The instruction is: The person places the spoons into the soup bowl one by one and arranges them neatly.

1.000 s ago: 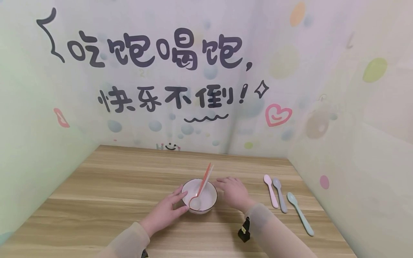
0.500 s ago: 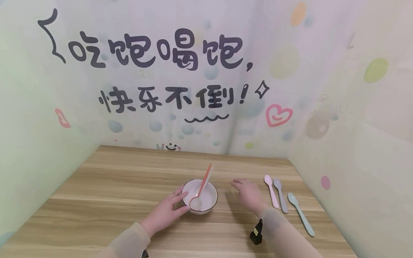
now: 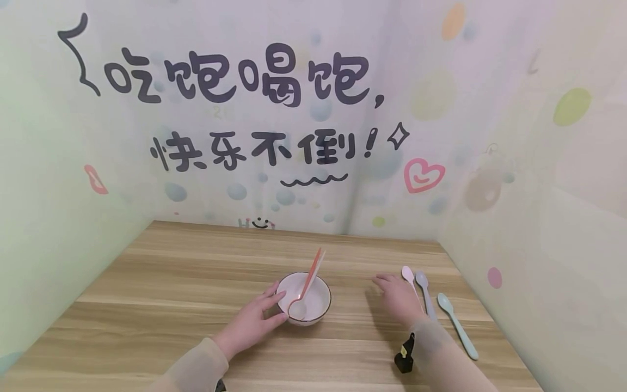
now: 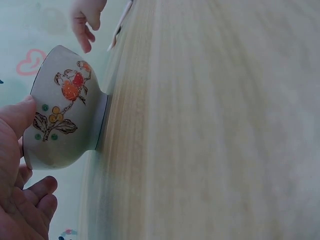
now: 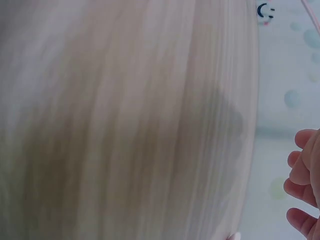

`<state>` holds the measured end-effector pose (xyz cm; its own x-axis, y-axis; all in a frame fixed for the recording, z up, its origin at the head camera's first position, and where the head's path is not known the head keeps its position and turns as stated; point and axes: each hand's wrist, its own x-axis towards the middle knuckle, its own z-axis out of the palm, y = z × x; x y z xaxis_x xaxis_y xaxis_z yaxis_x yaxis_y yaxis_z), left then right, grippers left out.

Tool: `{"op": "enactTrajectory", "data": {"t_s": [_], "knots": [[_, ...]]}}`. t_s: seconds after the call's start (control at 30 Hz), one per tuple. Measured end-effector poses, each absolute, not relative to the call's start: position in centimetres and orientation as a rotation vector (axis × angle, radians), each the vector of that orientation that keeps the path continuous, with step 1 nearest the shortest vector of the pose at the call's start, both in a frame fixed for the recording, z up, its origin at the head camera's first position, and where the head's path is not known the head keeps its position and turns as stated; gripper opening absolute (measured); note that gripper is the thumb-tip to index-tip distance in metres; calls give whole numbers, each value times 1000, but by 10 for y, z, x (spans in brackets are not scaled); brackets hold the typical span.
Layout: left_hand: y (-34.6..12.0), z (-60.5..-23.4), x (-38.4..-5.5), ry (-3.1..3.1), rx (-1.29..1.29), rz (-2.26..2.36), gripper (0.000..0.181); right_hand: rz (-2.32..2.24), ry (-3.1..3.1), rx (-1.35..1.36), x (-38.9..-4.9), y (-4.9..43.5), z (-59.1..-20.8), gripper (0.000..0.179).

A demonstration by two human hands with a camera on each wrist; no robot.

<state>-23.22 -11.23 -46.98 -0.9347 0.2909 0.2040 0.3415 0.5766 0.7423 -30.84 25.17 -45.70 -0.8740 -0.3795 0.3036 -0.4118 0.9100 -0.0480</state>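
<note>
A white bowl (image 3: 320,307) with a dark rim stands on the table; the left wrist view shows fruit and leaves painted on its outside (image 4: 70,90). An orange spoon (image 3: 311,271) and a paler one lean in it, handles past the far rim. My left hand (image 3: 252,318) holds the bowl's left side, thumb and fingers spread around the rim. My right hand (image 3: 399,296) hangs over the table to the right, holding nothing, fingers loosely bent. Beside it lie a pink spoon (image 3: 407,274), partly hidden by the hand, and a grey-purple spoon (image 3: 423,282), its handle partly behind the wrist.
A mint-green spoon (image 3: 458,325) lies farther right, near the table's right edge. The wooden table (image 3: 196,272) meets printed walls at the back and both sides. Black lettering (image 3: 254,147) and a pink heart (image 3: 423,176) mark the back wall.
My right hand has moved right, away from the bowl and up to the pink spoon, covering part of it. The left hand and the bowl with its spoons stay put.
</note>
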Motion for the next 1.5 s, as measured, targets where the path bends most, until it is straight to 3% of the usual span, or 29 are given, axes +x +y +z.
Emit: {"op": "enactTrajectory", "data": {"t_s": [0.63, 1.5], "knots": [[-113, -470, -233, -2748, -544, -1311, 59, 353, -2823, 314, -318, 278, -467, 35], [-114, -473, -233, -2749, -533, -1329, 59, 822, -2793, -330, -322, 294, -471, 45]]}}
